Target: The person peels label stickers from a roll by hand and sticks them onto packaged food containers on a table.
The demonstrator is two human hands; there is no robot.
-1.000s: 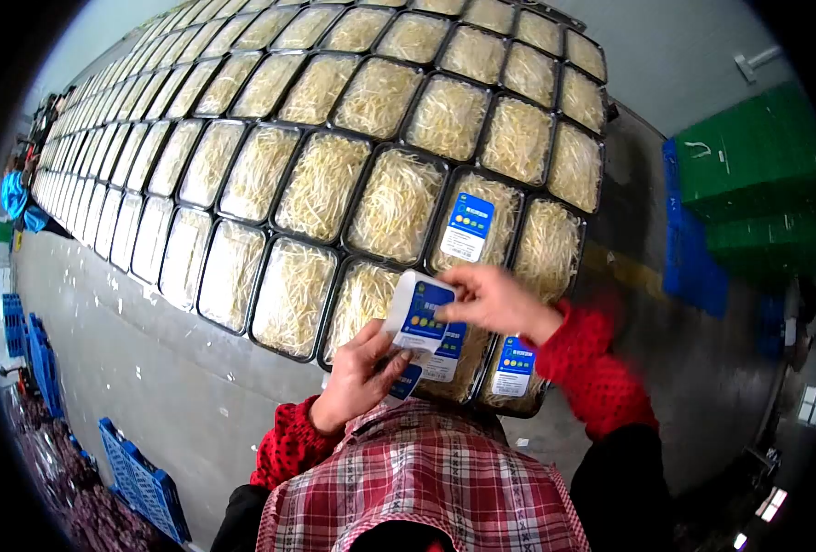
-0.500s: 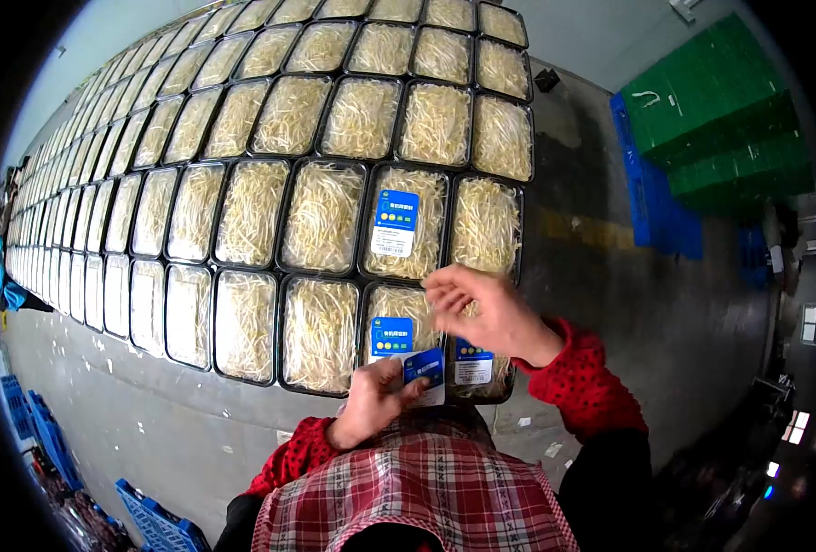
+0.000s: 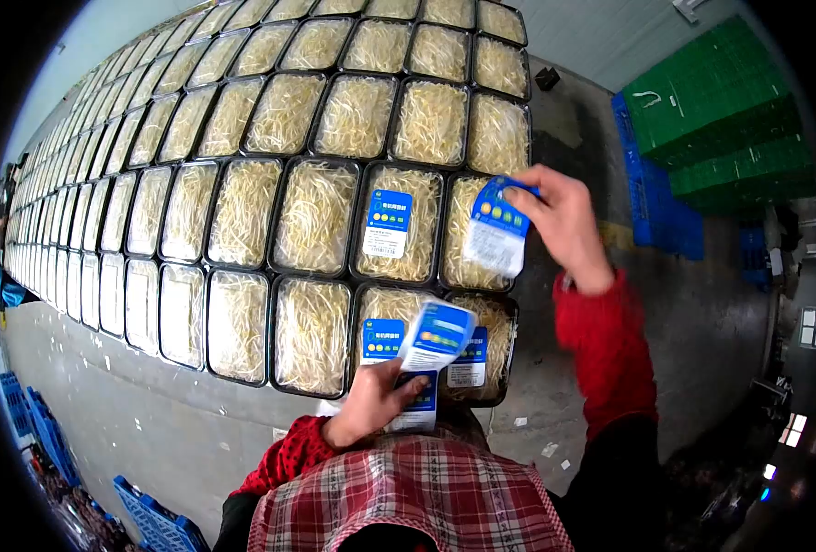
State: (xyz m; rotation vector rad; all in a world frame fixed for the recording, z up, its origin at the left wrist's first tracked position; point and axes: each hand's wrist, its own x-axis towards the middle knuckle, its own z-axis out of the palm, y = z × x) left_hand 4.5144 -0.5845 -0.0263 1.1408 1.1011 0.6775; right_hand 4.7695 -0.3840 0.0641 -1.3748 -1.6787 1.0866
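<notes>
Grey floor (image 3: 178,414) spreads around closely packed rows of black trays of bean sprouts (image 3: 314,216), which hide whatever carries them. Beyond them rises a pale wall (image 3: 601,37); off to the right, green crates (image 3: 702,110) stand by a blue pallet (image 3: 643,184), and another pallet (image 3: 160,515) lies at lower left. The right hand (image 3: 564,216) has its grip closed, thumb and fingers pinching a blue-and-white label (image 3: 500,235) near its upper edge, over the rightmost tray of the second row. The left hand (image 3: 371,405) pinches a strip of labels (image 3: 440,333) between thumb and fingers, above the nearest row. Three trays bear labels: one in the second row, two in the nearest.
</notes>
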